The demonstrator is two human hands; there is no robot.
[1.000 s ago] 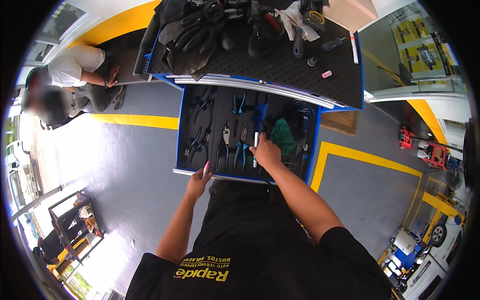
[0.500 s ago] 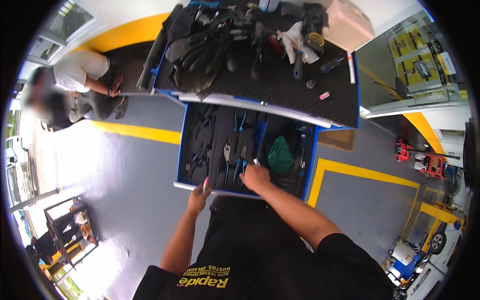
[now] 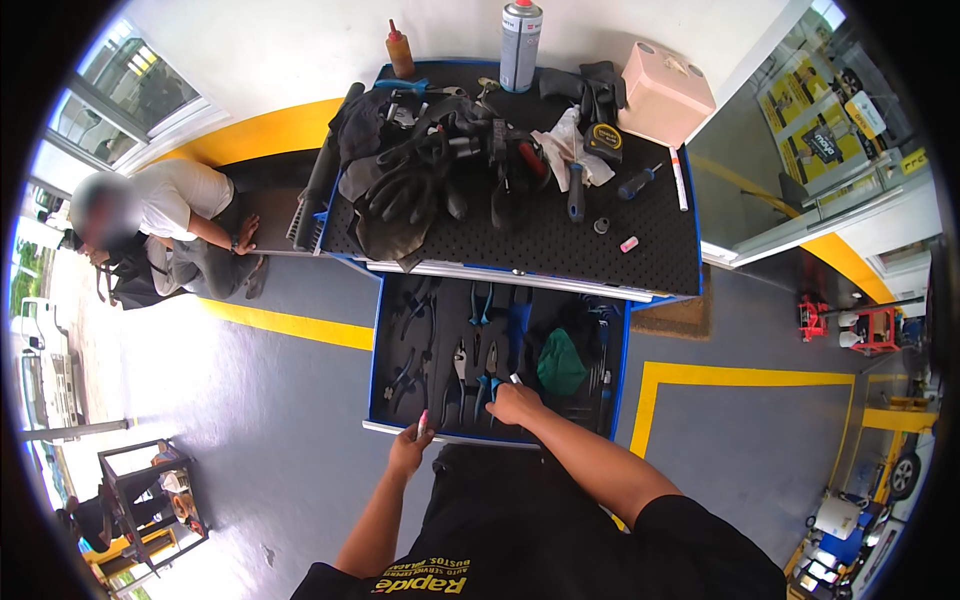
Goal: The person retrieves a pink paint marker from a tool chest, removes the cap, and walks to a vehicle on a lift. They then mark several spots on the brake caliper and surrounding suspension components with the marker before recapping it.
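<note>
The left hand (image 3: 405,452) had a pink-tipped marker (image 3: 423,422); the right hand (image 3: 518,403) had a white marker (image 3: 515,379).
From where I stood, the left fingers were clamped on the pink-tipped marker, its pink end pointing up past them, just beside the front edge of an open drawer (image 3: 621,370). The right fingers were closed around the white marker (only a pale end showed above them) over the drawer. Blue-handled pliers (image 3: 487,388) lay just left of those fingers, though I couldn't tell whether they touched, with grey-headed pliers (image 3: 461,365) farther left, between both hands. A green cloth (image 3: 562,362) lay near the right fingers, beyond and to their right. Well beyond all the fingers, the dark surface (image 3: 555,252) carried black gloves (image 3: 402,192), a dark-handled screwdriver (image 3: 576,195) and a tape measure (image 3: 604,142).
</note>
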